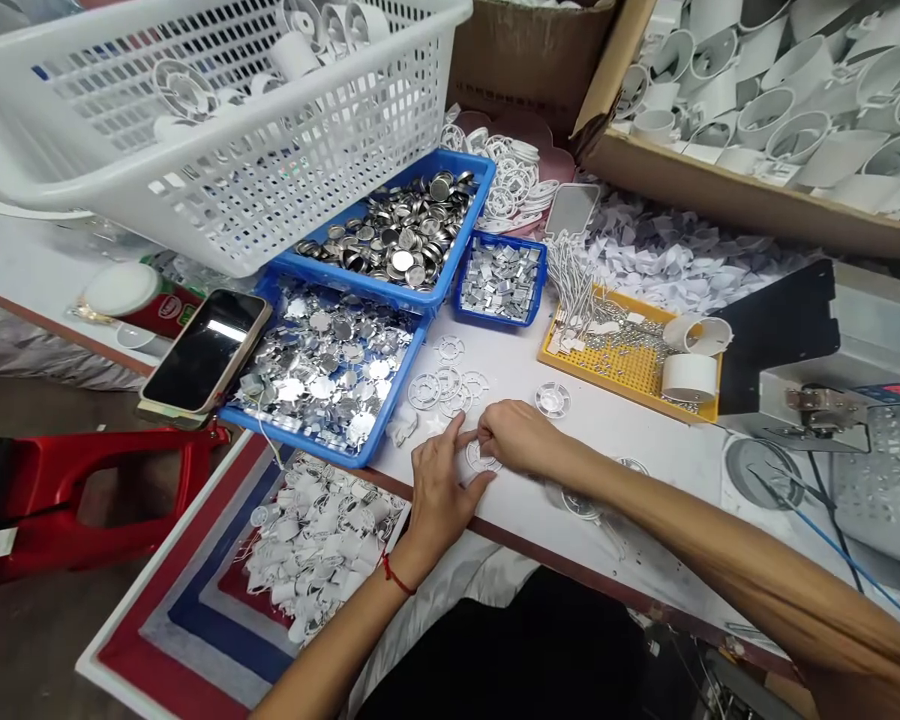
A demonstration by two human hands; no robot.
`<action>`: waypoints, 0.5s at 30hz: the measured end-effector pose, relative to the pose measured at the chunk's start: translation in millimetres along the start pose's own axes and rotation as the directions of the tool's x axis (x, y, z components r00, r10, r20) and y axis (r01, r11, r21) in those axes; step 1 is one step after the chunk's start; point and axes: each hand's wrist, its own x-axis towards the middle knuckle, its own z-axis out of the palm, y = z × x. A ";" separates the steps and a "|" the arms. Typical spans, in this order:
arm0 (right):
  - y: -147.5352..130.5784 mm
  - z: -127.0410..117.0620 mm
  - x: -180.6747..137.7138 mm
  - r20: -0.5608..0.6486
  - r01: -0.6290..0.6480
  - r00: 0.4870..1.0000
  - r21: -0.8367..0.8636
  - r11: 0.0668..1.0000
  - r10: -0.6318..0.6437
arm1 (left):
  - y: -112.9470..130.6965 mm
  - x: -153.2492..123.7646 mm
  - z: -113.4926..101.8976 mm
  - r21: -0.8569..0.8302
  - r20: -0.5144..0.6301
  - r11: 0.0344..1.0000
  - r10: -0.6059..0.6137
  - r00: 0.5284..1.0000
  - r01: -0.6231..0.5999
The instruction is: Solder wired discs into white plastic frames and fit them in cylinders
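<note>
A white round plastic disc with cut-outs lies on the table near its front edge, between my hands. My left hand holds it at the rim, the thumb on the near side and the index finger on the far side. Over the disc, my right hand is closed with its fingers curled down in a pinch; whatever is between the fingertips is hidden. Several similar flat discs lie just beyond my hands. A thicker round white piece sits beyond my right wrist, and more round parts lie beneath that forearm.
Blue trays hold shiny metal plates, round metal caps and small metal clips. A yellow tray contains wires and screws. A white basket, phone, carton of white cylinders and machine surround the workspace.
</note>
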 end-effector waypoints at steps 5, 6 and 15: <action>-5.0 -2.9 -1.2 -0.007 -0.054 0.999 -0.067 0.996 0.054 | 0.8 2.0 0.0 -0.021 0.015 0.999 -0.034 0.999 0.034; -4.7 -3.4 -0.3 -0.014 -0.065 0.998 -0.077 0.995 0.064 | 0.9 2.5 -0.2 -0.024 0.018 0.999 -0.038 0.999 0.039; -2.6 -18.2 35.9 -0.014 -0.088 0.996 -0.079 0.993 0.088 | 1.2 3.8 -2.6 0.008 0.044 0.999 -0.040 0.998 0.040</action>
